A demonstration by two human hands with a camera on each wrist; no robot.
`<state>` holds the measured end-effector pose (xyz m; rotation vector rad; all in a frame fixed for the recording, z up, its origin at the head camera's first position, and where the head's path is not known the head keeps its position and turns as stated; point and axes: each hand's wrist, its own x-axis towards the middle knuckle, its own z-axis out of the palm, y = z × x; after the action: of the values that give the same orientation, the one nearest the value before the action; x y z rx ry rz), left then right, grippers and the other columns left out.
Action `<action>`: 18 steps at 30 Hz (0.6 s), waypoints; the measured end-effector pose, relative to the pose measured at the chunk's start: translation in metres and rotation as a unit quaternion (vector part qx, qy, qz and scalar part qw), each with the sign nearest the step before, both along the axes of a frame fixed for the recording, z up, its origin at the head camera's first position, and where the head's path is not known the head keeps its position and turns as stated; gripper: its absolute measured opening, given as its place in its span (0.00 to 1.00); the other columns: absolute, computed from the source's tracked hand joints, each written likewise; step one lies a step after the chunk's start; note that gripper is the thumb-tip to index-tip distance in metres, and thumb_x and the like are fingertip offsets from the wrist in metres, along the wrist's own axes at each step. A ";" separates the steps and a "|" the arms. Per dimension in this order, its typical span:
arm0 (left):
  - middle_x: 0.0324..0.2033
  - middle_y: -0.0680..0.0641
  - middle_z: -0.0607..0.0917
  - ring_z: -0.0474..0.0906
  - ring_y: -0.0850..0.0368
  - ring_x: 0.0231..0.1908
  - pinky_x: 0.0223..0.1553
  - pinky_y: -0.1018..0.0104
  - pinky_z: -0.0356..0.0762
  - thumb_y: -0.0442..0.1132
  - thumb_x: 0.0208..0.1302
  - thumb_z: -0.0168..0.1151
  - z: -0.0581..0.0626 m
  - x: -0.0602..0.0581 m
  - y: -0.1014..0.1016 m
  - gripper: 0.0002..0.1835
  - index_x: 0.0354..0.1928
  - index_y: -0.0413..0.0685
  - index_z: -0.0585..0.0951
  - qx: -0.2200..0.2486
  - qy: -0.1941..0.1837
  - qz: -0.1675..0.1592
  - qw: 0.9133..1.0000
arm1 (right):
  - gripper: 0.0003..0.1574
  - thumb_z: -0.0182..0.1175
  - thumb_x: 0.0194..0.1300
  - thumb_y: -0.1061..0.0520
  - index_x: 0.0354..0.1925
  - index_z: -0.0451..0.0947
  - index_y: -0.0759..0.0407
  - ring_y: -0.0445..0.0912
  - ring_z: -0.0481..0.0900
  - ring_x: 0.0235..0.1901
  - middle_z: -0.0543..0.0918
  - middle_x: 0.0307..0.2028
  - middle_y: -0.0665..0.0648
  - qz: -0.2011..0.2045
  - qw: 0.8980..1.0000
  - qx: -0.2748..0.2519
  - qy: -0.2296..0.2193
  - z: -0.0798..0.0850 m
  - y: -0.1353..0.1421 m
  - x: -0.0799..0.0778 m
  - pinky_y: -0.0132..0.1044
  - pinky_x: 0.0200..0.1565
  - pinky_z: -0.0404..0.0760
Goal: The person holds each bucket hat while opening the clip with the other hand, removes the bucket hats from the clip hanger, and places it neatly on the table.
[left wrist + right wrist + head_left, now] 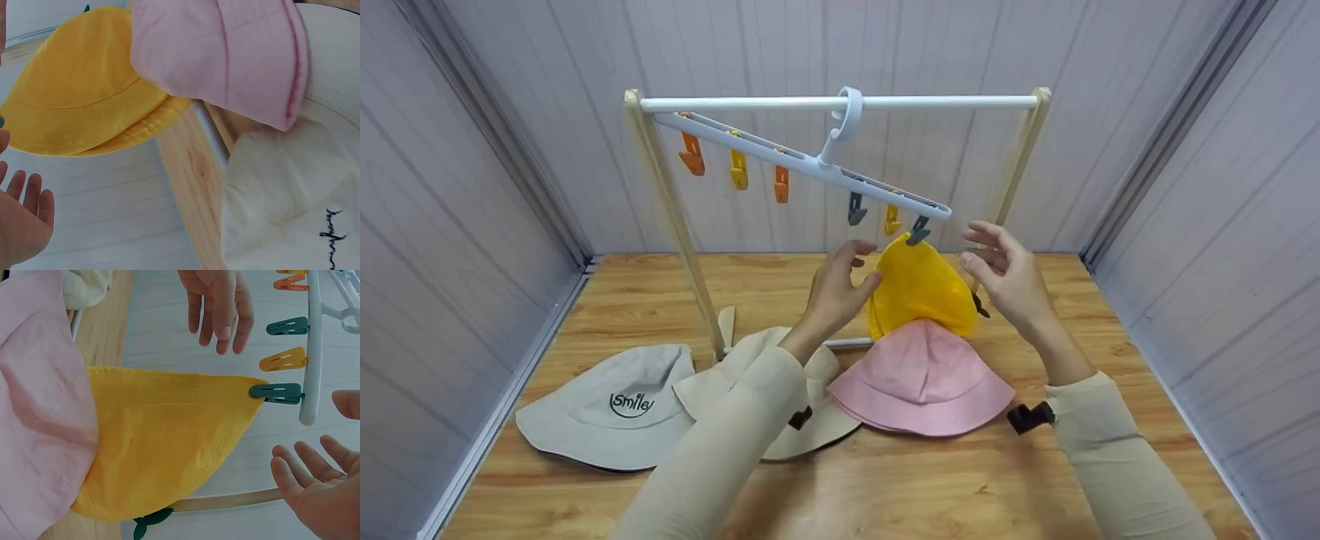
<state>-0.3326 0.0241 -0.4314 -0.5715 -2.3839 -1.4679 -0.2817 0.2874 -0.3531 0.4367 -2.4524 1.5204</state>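
A yellow bucket hat [922, 289] hangs by its brim from the dark green clip [275, 391] at the low right end of a tilted white hanger [810, 161]. My left hand [840, 285] is just left of the hat, fingers loosely bent and nothing held. On the other side, my right hand [1012, 281] hovers apart from the hat, its fingers spread and holding nothing, as the right wrist view also shows. A pink hat [922, 375] overlaps the lower part of the yellow one. A dark green leaf-like tab [151, 520] sticks out from the yellow hat's crown.
The hanger hooks over a white rod [735, 105] on a wooden stand [667, 217]. More clips, including an orange clip [691, 154] and a yellow clip [892, 220], hang from it. A grey "smile" hat [592, 390] and cream hats [750, 360] lie on the wooden table [915, 487].
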 end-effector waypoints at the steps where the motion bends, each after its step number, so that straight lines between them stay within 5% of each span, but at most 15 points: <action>1: 0.64 0.46 0.81 0.79 0.49 0.60 0.64 0.59 0.79 0.40 0.75 0.67 0.001 -0.001 0.001 0.22 0.67 0.47 0.77 -0.001 -0.003 -0.001 1.000 | 0.32 0.61 0.80 0.53 0.76 0.68 0.58 0.52 0.79 0.67 0.78 0.68 0.57 0.001 1.000 -0.002 -0.001 0.000 0.000 0.000 0.35 0.67 0.78; 10: 0.67 0.46 0.79 0.77 0.49 0.64 0.67 0.57 0.78 0.42 0.78 0.65 0.017 -0.009 0.019 0.22 0.69 0.48 0.76 -0.004 -0.013 -0.011 1.000 | 0.32 0.61 0.80 0.54 0.76 0.68 0.58 0.51 0.78 0.67 0.78 0.68 0.56 -0.002 1.000 -0.005 0.006 -0.003 0.000 -0.003 0.43 0.71 0.74; 18: 0.65 0.45 0.81 0.78 0.49 0.64 0.68 0.60 0.77 0.41 0.79 0.64 0.017 -0.014 0.030 0.20 0.68 0.47 0.77 -0.016 -0.025 0.001 1.000 | 0.31 0.61 0.80 0.54 0.75 0.68 0.58 0.51 0.79 0.67 0.78 0.68 0.57 0.006 1.000 -0.010 0.008 -0.005 -0.002 -0.004 0.44 0.70 0.76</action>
<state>-0.3463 0.0545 -0.4144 -0.5464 -2.4483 -1.4632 -0.2857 0.2854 -0.3576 0.4594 -2.4246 1.5399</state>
